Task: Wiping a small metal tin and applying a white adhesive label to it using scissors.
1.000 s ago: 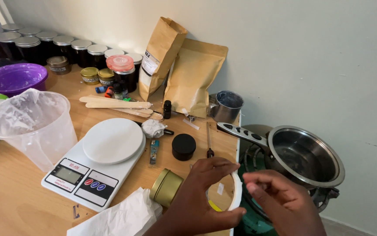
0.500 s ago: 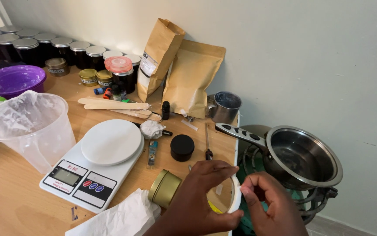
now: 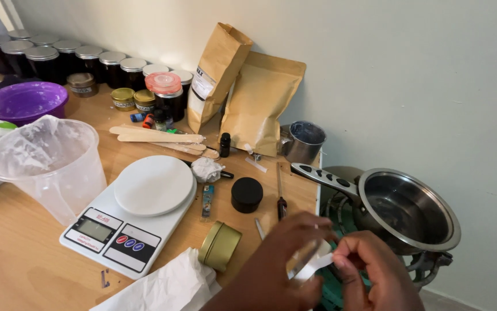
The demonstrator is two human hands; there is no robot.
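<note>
a small clear glass jar [image 3: 305, 260] is gripped by the left hand [image 3: 280, 270] at the bottom edge of the view, just over the corner of the wooden table [image 3: 24, 253]; the fingers are curled around it from the left. a thin white strip [image 3: 317, 264] at the jar's mouth is pinched between the thumb and forefinger of the right hand [image 3: 375, 276], the remaining fingers being folded in. a gold tin [image 3: 219, 246] is seen lying on its side just left of the left hand, beside a crumpled white paper [image 3: 165, 285]. a white kitchen scale [image 3: 130, 213] and a clear plastic jug [image 3: 50, 164] are set further left. a black lid [image 3: 247, 194] is placed beyond the hands, and a steel saucepan [image 3: 404, 210] is seated on a burner to the right. two brown paper pouches [image 3: 243, 95] are leaned against the wall.
</note>
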